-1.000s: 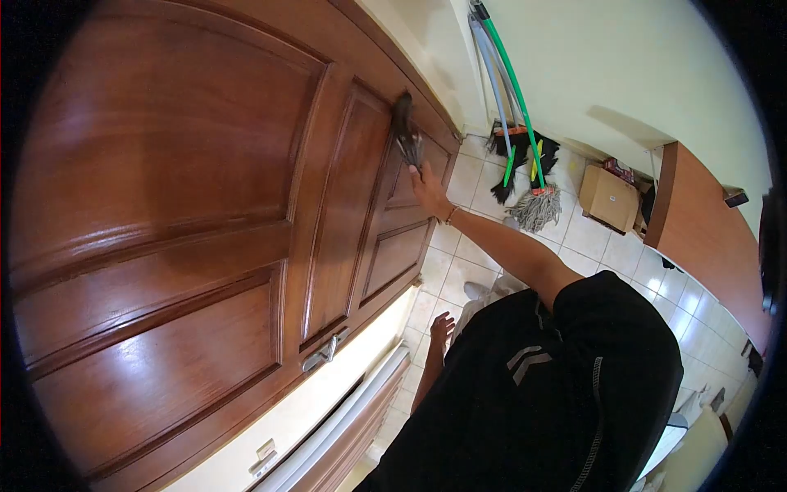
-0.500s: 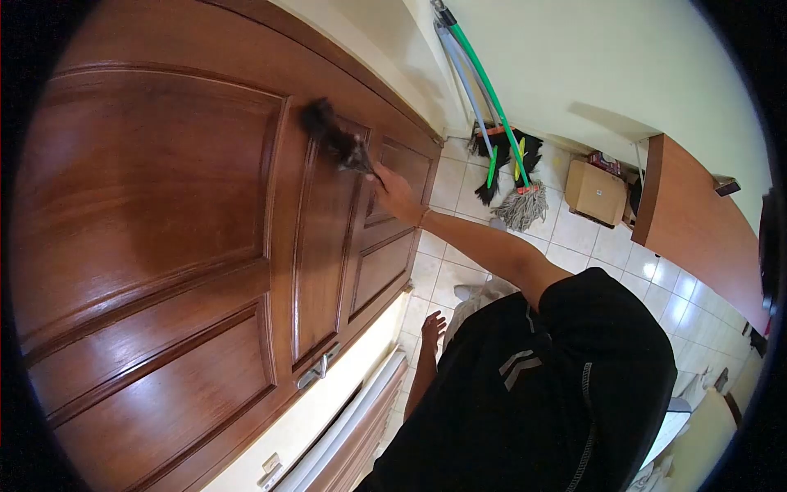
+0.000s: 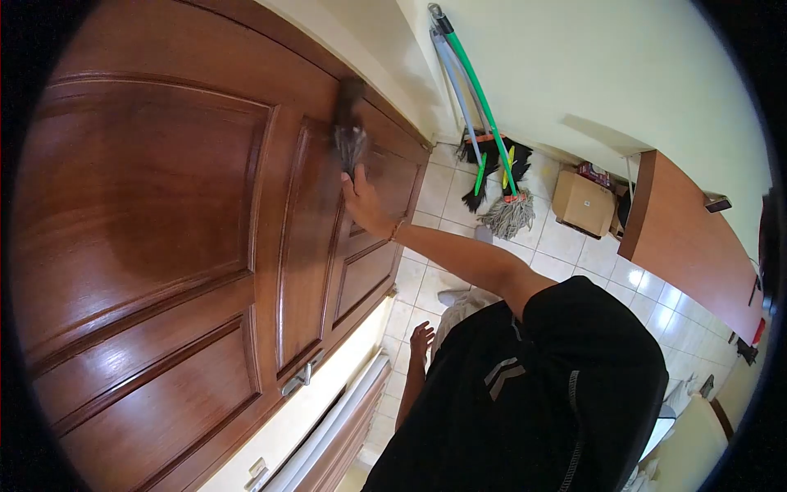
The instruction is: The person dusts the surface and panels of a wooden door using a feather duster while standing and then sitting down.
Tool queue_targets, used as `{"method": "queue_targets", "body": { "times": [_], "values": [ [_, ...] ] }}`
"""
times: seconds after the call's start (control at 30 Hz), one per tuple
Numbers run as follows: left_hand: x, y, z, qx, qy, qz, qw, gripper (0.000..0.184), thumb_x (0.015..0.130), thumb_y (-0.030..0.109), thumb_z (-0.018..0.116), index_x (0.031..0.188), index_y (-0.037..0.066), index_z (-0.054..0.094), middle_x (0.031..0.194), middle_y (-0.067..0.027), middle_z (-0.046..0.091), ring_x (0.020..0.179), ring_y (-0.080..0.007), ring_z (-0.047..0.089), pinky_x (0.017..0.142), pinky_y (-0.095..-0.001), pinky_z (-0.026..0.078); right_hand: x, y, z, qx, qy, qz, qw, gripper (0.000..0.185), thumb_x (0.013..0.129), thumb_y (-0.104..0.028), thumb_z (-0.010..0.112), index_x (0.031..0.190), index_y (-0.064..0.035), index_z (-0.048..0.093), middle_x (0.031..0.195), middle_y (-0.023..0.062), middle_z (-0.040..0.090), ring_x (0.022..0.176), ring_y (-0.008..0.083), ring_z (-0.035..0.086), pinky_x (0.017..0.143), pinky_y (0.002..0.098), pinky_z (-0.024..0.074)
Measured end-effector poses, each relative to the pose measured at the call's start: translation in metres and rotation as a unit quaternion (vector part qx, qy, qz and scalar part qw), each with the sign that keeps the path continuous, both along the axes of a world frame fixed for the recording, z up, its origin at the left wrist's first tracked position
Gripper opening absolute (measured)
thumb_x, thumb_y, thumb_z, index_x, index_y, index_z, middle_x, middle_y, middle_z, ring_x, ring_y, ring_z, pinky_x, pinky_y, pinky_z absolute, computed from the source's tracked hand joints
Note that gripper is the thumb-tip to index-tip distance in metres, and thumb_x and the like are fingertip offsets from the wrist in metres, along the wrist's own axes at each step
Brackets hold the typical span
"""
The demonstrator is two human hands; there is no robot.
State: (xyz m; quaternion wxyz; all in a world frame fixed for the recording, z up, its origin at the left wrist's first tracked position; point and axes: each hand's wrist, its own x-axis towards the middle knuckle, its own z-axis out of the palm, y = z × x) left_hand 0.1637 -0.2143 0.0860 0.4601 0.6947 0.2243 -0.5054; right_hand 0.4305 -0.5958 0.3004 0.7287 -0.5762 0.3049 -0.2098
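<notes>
We are holding a dark, feathery duster (image 3: 349, 131) in our right hand (image 3: 369, 207), its fingers bending firmly round the near end with hardly any gap showing, though we are not seeing how they are wrapping on the far side. The duster is lying over the brown wooden door (image 3: 156, 180), crossing the rail beside the narrow panel (image 3: 305, 238), its blurred tip reaching close to the door frame (image 3: 381, 111); whether every strand is touching the wood, we are not able to tell. Our left hand (image 3: 421, 340) is hanging low by our side, fingers loosely parted and curling a little, apparently gripping nothing. For working this stretch well, we are judging that a light, even pressure is mattering most: pressing hard is likely flattening the soft strands, while a loose wrist is letting them bend into the panel mouldings. Because we are gripping only the end, the head is probably swinging widely, so short strokes are seeming safer near the frame, where the tip is liable to be catching. Following each groove lengthwise is looking better than cutting straight across it. Lower down, the metal door handle (image 3: 301, 375) is jutting out and asking for a gentler pass around it. Our outstretched arm is clearing the mop (image 3: 508, 215) and the cardboard box (image 3: 584, 201), which are standing well apart from the duster.
</notes>
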Motion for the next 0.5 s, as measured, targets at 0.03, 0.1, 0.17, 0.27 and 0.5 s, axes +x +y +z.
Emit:
{"method": "queue_targets", "body": {
  "times": [0.03, 0.1, 0.17, 0.27, 0.5],
  "values": [
    [-0.004, 0.010, -0.015, -0.012, -0.018, -0.013, 1.000, 0.038, 0.106, 0.036, 0.052, 0.139, 0.019, 0.061, 0.123, -0.0119, 0.071, 0.107, -0.0249, 0.068, 0.089, -0.0416, 0.054, -0.007, -0.009, 0.011, -0.008, -0.012, 0.026, 1.000, 0.031, 0.110, -0.034, 0.046, 0.111, -0.0032, 0.042, 0.087, 0.0330, 0.059, 0.083, 0.0554, 0.058, 0.070, 0.0541, 0.0459],
    [-0.014, 0.017, -0.018, -0.091, -0.068, -0.054, 0.992, 0.038, 0.106, 0.032, 0.052, 0.138, 0.014, 0.061, 0.121, -0.0136, 0.071, 0.106, -0.0248, 0.068, 0.086, -0.0370, 0.056, -0.015, -0.019, 0.024, -0.139, -0.091, 0.035, 0.985, 0.029, 0.110, -0.031, 0.048, 0.114, -0.0018, 0.046, 0.091, 0.0298, 0.058, 0.084, 0.0510, 0.058, 0.071, 0.0509, 0.0462],
    [-0.016, 0.010, -0.003, -0.051, -0.190, -0.228, 0.953, 0.036, 0.108, 0.027, 0.048, 0.137, 0.010, 0.061, 0.121, -0.0163, 0.071, 0.107, -0.0251, 0.069, 0.090, -0.0360, 0.056, -0.017, -0.032, 0.038, -0.214, -0.139, 0.030, 0.967, 0.028, 0.109, -0.028, 0.049, 0.117, -0.0011, 0.050, 0.094, 0.0267, 0.058, 0.085, 0.0474, 0.058, 0.074, 0.0494, 0.0466],
    [-0.005, -0.005, 0.015, -0.112, -0.107, -0.116, 0.981, 0.050, 0.106, 0.036, 0.059, 0.143, 0.004, 0.052, 0.127, -0.0185, 0.064, 0.119, -0.0292, 0.061, 0.098, -0.0437, 0.052, -0.016, -0.045, 0.049, -0.205, -0.153, -0.004, 0.967, 0.029, 0.108, -0.026, 0.051, 0.123, -0.0012, 0.055, 0.096, 0.0218, 0.060, 0.086, 0.0401, 0.060, 0.077, 0.0471, 0.0479],
    [0.004, -0.020, 0.000, -0.068, -0.035, 0.013, 0.997, 0.051, 0.107, 0.039, 0.051, 0.144, 0.005, 0.052, 0.140, -0.0175, 0.058, 0.125, -0.0328, 0.056, 0.104, -0.0513, 0.049, 0.002, -0.044, -0.017, 0.013, -0.010, -0.038, 0.999, 0.033, 0.110, -0.029, 0.048, 0.128, -0.0020, 0.056, 0.091, 0.0149, 0.063, 0.084, 0.0260, 0.065, 0.077, 0.0413, 0.0511]
  ]
}}
